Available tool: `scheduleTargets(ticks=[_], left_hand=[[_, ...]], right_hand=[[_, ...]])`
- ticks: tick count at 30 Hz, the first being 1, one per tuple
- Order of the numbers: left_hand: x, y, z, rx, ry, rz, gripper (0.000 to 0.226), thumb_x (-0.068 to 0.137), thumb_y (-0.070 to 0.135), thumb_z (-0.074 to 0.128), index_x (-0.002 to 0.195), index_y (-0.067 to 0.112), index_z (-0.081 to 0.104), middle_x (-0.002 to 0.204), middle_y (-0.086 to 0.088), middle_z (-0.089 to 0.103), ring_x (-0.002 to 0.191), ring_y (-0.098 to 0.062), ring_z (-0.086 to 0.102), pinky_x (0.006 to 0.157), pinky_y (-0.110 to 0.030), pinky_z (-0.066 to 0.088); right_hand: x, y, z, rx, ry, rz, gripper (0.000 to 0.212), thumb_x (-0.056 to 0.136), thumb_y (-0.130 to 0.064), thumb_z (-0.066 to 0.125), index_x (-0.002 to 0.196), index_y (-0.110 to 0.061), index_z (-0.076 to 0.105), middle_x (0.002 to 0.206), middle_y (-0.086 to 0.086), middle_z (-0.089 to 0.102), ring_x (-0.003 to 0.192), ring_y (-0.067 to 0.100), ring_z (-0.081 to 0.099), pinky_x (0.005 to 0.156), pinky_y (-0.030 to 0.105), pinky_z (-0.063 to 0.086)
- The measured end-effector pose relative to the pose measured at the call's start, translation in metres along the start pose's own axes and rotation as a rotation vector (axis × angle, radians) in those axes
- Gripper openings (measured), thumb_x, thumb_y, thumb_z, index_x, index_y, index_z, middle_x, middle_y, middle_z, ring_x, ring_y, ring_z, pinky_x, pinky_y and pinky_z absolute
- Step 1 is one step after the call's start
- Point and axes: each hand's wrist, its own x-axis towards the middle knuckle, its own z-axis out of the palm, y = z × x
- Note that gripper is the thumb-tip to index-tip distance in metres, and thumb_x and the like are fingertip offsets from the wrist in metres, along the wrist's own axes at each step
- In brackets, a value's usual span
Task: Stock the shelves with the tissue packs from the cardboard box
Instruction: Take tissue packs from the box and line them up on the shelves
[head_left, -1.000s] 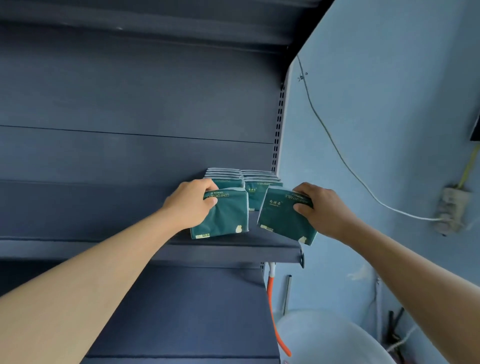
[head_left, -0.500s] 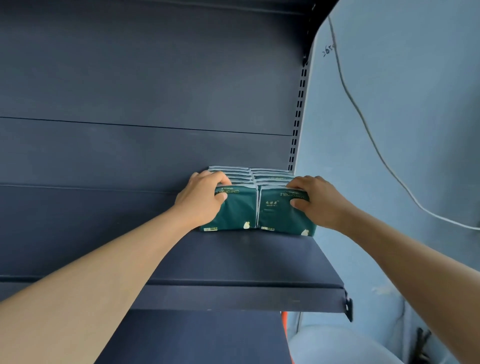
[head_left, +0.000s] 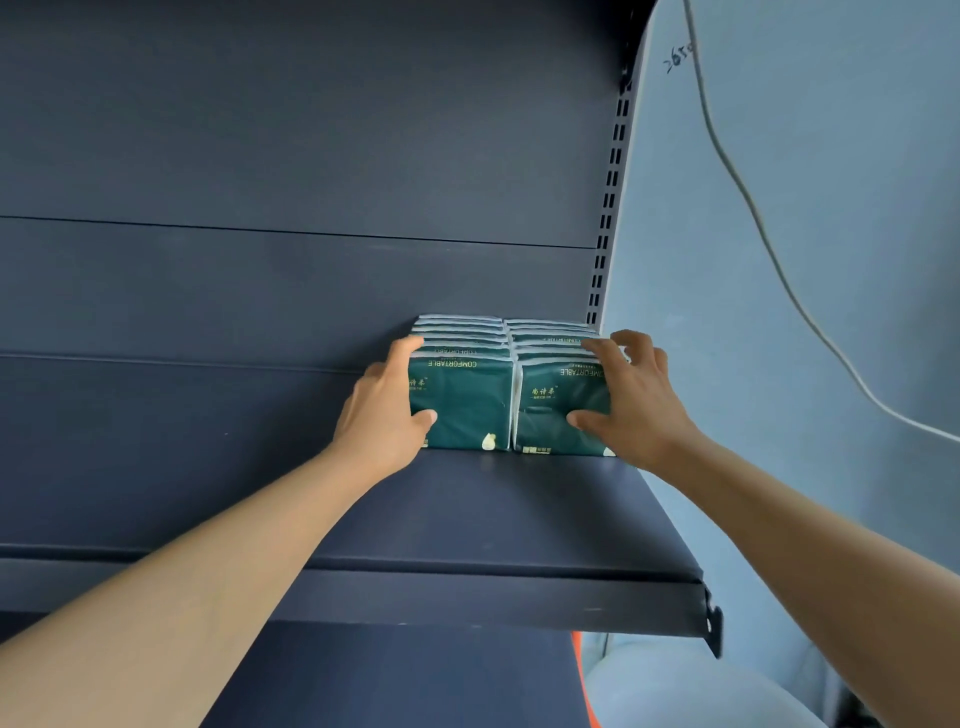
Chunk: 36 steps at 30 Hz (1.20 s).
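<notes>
Two rows of dark green plastic-wrapped tissue packs (head_left: 506, 374) stand upright on the dark grey metal shelf (head_left: 519, 525), side by side and touching, at the shelf's 1 o'clock corner against the back panel. Each row runs front to back toward 12 o'clock; the front faces look toward 6 o'clock, their print upside down. The left hand (head_left: 387, 410) grips the front left pack (head_left: 462, 402), thumb on its face, fingers over the top. The right hand (head_left: 631, 400) rests spread on the front right pack (head_left: 558, 405), fingers apart. A white cable (head_left: 748, 208) hangs down the pale blue wall (head_left: 831, 260) at 2 o'clock.
</notes>
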Motion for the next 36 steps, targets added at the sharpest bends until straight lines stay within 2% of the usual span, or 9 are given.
scheduleTargets(ticks=[2, 9, 14, 16, 21, 26, 31, 36], left_hand=[[0.002, 0.001, 0.001, 0.013, 0.007, -0.003, 0.068, 0.086, 0.014, 0.065, 0.141, 0.029, 0.027, 0.133, -0.008, 0.049, 0.116, -0.03, 0.049, 0.094, -0.043, 0.044], [0.0, 0.0, 0.006, 0.055, 0.046, -0.001, 0.064, 0.088, 0.015, 0.064, 0.139, 0.03, 0.029, 0.126, -0.006, 0.053, 0.11, -0.032, 0.05, 0.084, -0.04, 0.045], [0.0, 0.001, -0.001, 0.067, 0.002, -0.034, 0.072, 0.088, 0.019, 0.064, 0.145, 0.035, 0.022, 0.131, -0.004, 0.051, 0.116, -0.031, 0.05, 0.091, -0.045, 0.046], [-0.001, 0.003, -0.004, 0.069, 0.001, -0.049, 0.075, 0.088, 0.022, 0.064, 0.146, 0.034, 0.019, 0.135, -0.004, 0.047, 0.119, -0.03, 0.049, 0.091, -0.043, 0.045], [-0.013, 0.014, -0.023, 0.094, 0.082, -0.002, 0.069, 0.088, 0.026, 0.064, 0.145, 0.027, 0.024, 0.145, -0.001, 0.034, 0.13, -0.024, 0.037, 0.089, -0.043, 0.042], [-0.033, 0.032, -0.047, 0.153, 0.149, 0.148, 0.057, 0.089, 0.022, 0.062, 0.139, 0.022, 0.035, 0.143, 0.002, 0.041, 0.128, -0.023, 0.038, 0.091, -0.039, 0.041], [-0.065, 0.047, -0.056, 0.115, 0.098, 0.196, 0.05, 0.09, 0.024, 0.06, 0.135, 0.024, 0.039, 0.136, 0.005, 0.05, 0.124, -0.021, 0.046, 0.08, -0.035, 0.04], [-0.114, 0.058, -0.058, 0.101, 0.013, 0.199, 0.041, 0.09, 0.026, 0.06, 0.128, 0.025, 0.047, 0.13, 0.008, 0.055, 0.116, -0.02, 0.052, 0.081, -0.035, 0.042]], right_hand=[[0.002, -0.002, 0.003, -0.007, 0.017, 0.019, 0.072, 0.078, -0.028, 0.072, 0.138, -0.02, 0.034, 0.141, 0.005, 0.026, 0.131, 0.024, 0.021, 0.095, 0.041, 0.045], [-0.002, -0.006, 0.012, -0.044, 0.069, 0.045, 0.065, 0.081, -0.028, 0.068, 0.136, -0.019, 0.034, 0.136, 0.005, 0.03, 0.13, 0.024, 0.022, 0.081, 0.039, 0.047], [-0.003, -0.009, 0.008, -0.084, 0.06, 0.03, 0.073, 0.081, -0.03, 0.068, 0.139, -0.014, 0.027, 0.138, 0.01, 0.03, 0.13, 0.029, 0.023, 0.101, 0.039, 0.035], [-0.005, -0.013, 0.002, -0.08, 0.056, 0.029, 0.077, 0.081, -0.032, 0.069, 0.14, -0.013, 0.024, 0.14, 0.011, 0.027, 0.131, 0.03, 0.021, 0.104, 0.039, 0.031], [-0.02, -0.024, -0.021, -0.078, 0.06, 0.022, 0.075, 0.082, -0.031, 0.066, 0.142, -0.013, 0.024, 0.143, 0.009, 0.026, 0.132, 0.029, 0.021, 0.107, 0.04, 0.03], [-0.045, -0.045, -0.041, -0.075, 0.026, 0.02, 0.072, 0.084, -0.027, 0.063, 0.143, -0.013, 0.023, 0.143, 0.011, 0.026, 0.131, 0.03, 0.023, 0.106, 0.04, 0.032], [-0.082, -0.063, -0.055, -0.104, 0.017, -0.003, 0.067, 0.086, -0.026, 0.061, 0.14, -0.011, 0.026, 0.14, 0.009, 0.03, 0.127, 0.029, 0.027, 0.103, 0.039, 0.035], [-0.126, -0.076, -0.07, -0.085, -0.012, 0.022, 0.059, 0.087, -0.024, 0.058, 0.137, -0.01, 0.031, 0.136, 0.01, 0.033, 0.124, 0.029, 0.03, 0.102, 0.04, 0.036]])
